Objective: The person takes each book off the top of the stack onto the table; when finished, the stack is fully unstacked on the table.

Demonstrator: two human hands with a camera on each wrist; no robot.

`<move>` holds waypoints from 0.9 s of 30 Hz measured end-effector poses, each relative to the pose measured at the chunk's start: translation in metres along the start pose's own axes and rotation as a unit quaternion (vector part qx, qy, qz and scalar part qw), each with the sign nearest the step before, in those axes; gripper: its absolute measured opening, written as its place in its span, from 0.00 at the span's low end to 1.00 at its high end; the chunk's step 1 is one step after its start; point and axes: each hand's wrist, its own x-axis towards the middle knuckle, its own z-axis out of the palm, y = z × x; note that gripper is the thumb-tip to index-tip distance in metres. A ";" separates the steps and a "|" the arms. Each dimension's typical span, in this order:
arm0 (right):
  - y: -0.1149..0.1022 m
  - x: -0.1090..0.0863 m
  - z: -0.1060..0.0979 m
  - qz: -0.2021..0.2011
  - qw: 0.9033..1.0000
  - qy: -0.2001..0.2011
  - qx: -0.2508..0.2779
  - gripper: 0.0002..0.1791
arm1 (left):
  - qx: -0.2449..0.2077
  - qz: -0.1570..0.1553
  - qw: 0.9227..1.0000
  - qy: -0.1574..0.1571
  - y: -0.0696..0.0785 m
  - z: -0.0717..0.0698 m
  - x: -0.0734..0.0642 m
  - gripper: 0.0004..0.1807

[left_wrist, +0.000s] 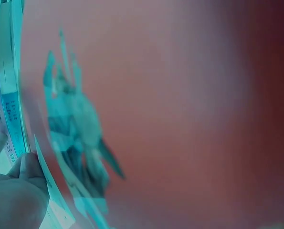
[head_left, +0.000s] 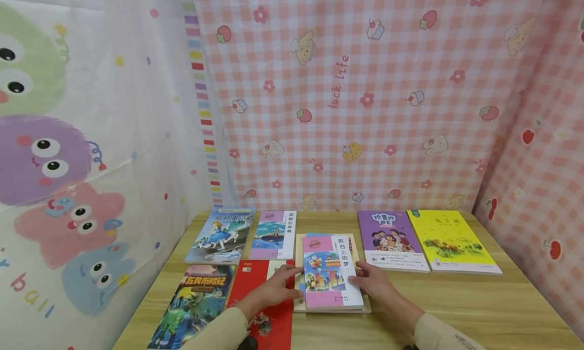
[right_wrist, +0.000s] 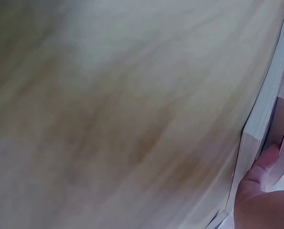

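Observation:
At the middle of the table, a pink-and-white book (head_left: pixel 326 274) with a city picture lies on top of a stack. Beneath it shows the edge of a beige book (head_left: pixel 299 243), with a blue-edged book (left_wrist: pixel 14 119) between them in the left wrist view. My left hand (head_left: pixel 276 287) holds the pink-and-white book by its left side, fingertips at the spines. From the right, my right hand (head_left: pixel 376 284) grips the same book's edge. In the right wrist view its thumb (right_wrist: pixel 266 164) sits against the pages, beside a thick book edge (right_wrist: pixel 263 114).
Under my left forearm lies a red book (head_left: pixel 280 322), beside a dark green adventure book (head_left: pixel 196 304). Behind them are a blue girl-cover book (head_left: pixel 221 236) and another pink-and-white book (head_left: pixel 274 236). Purple (head_left: pixel 390 238) and yellow (head_left: pixel 449 238) books lie right. Patterned cloths (head_left: pixel 365 127) hang around the table.

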 end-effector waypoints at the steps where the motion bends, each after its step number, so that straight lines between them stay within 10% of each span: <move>1: 0.000 0.000 0.000 0.000 1.000 0.001 -0.003 0.35 | 0.009 0.002 1.000 0.003 0.000 0.001 0.000 0.35; 27: 0.008 -0.014 -0.034 0.006 0.993 -0.074 0.093 0.38 | 0.056 0.012 0.998 0.018 0.001 0.003 0.002 0.35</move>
